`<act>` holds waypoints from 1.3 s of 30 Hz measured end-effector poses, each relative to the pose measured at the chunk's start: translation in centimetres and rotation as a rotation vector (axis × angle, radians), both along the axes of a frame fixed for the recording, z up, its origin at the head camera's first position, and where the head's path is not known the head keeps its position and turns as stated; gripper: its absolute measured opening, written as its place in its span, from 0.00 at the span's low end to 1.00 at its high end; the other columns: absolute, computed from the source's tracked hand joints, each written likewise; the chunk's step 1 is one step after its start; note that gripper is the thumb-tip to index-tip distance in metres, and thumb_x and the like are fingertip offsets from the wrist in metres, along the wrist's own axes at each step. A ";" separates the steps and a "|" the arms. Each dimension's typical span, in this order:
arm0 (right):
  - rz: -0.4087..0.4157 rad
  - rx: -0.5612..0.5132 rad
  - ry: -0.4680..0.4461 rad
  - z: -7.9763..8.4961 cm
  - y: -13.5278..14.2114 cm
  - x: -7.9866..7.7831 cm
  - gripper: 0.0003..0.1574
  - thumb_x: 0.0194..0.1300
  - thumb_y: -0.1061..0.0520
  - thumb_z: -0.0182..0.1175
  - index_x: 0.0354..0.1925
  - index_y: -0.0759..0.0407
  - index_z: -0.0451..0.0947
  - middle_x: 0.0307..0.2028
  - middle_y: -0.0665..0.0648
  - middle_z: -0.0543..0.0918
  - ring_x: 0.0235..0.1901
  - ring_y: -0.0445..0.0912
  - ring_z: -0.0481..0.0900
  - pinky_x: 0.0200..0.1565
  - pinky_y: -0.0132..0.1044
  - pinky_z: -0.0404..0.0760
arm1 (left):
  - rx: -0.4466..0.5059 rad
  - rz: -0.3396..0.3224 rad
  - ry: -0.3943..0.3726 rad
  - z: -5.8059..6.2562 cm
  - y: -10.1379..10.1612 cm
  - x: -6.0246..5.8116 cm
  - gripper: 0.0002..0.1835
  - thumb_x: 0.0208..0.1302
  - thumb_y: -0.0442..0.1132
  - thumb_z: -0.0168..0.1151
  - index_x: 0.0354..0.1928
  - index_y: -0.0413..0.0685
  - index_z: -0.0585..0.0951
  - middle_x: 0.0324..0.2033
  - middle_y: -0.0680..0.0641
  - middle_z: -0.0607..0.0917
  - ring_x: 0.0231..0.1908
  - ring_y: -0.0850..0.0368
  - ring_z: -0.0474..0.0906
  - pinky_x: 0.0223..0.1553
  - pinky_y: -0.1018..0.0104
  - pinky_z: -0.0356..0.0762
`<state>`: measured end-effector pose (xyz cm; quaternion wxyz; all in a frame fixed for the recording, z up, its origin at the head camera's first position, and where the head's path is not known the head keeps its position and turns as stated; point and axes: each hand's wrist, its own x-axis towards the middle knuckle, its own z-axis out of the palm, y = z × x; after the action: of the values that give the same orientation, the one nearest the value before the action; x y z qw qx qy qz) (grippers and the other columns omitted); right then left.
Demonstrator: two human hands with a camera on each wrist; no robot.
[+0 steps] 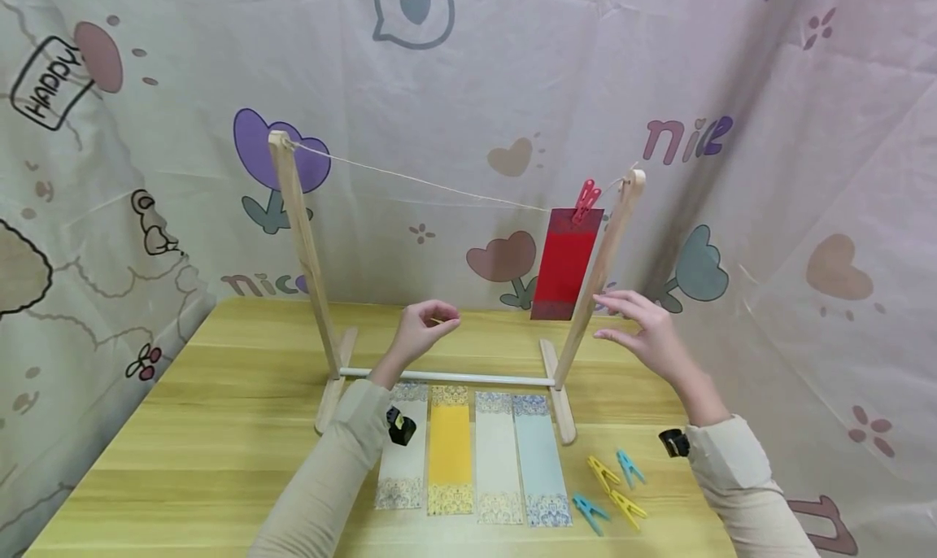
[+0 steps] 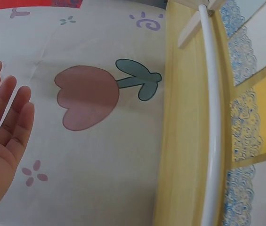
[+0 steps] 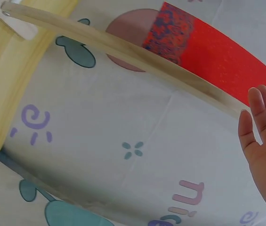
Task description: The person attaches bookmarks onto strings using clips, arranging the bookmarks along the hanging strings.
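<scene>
A red card strip [image 1: 565, 269] with patterned ends hangs near the right end of a thin string [image 1: 432, 182]. Red clothespins [image 1: 586, 201] clip its top edge to the string. My right hand [image 1: 647, 330] is beside the right wooden post [image 1: 602, 265], fingers relaxed and holding nothing. In the air between the posts is my left hand [image 1: 427, 329], its fingers loosely bent and nothing in them. On the table lie a yellow strip [image 1: 450, 448], a pale blue strip [image 1: 542, 456], a cream strip [image 1: 499, 458] and a white strip [image 1: 401, 468], the last partly behind my left sleeve.
Yellow clothespins [image 1: 627, 507] and blue clothespins [image 1: 590, 512] lie right of the strips. The left wooden post [image 1: 306, 249] and a white crossbar [image 1: 454, 377] complete the stand on the wooden table [image 1: 183, 428]. A printed cloth [image 1: 410, 94] hangs behind.
</scene>
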<state>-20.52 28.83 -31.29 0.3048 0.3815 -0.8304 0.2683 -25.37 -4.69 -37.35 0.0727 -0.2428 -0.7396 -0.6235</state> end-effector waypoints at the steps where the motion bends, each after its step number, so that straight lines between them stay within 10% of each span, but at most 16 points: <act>1: -0.003 0.000 -0.002 -0.2 0.0 0.1 0.31 0.50 0.45 0.60 0.46 0.66 0.77 0.40 0.62 0.78 0.34 0.45 0.75 0.41 0.23 0.71 | 0.003 0.002 0.000 -0.2 -0.1 0.0 0.08 0.53 0.25 0.60 0.35 0.26 0.77 0.33 0.34 0.81 0.32 0.45 0.77 0.31 0.73 0.75; 20: -0.011 0.004 -0.061 -5.0 0.2 2.4 0.36 0.32 0.68 0.72 0.47 0.62 0.77 0.41 0.59 0.78 0.33 0.45 0.75 0.38 0.21 0.71 | 0.001 0.054 -0.057 -4.1 -1.4 0.6 0.08 0.53 0.27 0.61 0.36 0.29 0.78 0.32 0.36 0.81 0.31 0.49 0.77 0.31 0.73 0.75; 39: 0.028 -0.053 -0.100 -11.1 0.1 5.2 0.27 0.46 0.54 0.67 0.46 0.62 0.77 0.41 0.61 0.80 0.43 0.47 0.75 0.50 0.24 0.67 | -0.028 0.090 -0.081 -6.4 -2.6 2.3 0.14 0.53 0.25 0.60 0.43 0.27 0.76 0.41 0.31 0.78 0.42 0.37 0.74 0.41 0.57 0.73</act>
<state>-15.36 28.89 -42.44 0.2692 0.3711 -0.8318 0.3129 -23.07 -7.29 -43.75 0.0673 -0.1851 -0.7606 -0.6186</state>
